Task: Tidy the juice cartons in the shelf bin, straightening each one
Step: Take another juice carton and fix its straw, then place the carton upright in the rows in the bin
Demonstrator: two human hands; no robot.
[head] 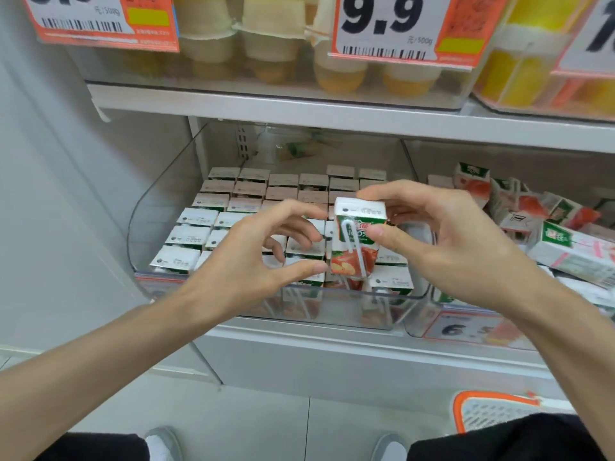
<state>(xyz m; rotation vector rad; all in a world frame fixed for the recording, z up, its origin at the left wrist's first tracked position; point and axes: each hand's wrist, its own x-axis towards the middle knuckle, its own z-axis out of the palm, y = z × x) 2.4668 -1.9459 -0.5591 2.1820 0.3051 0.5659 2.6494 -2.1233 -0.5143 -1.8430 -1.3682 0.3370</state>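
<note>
Two hands hover over a clear shelf bin [156,201]. Right hand [459,241] pinches one small juice carton [356,251] upright above the bin's near right corner, thumb on the printed front, fingers behind. Left hand [246,257] is spread wide and curved just left of it; its thumb tip may touch the lower corner, though that is hard to tell. Standing cartons [216,197] fill the bin in rows. The carton looks light and stiff but dentable, with a straw stuck on front, so the plain side faces suit gripping best. The upper shelf [299,108] limits lifting, while the bin's low near wall leaves room.
</note>
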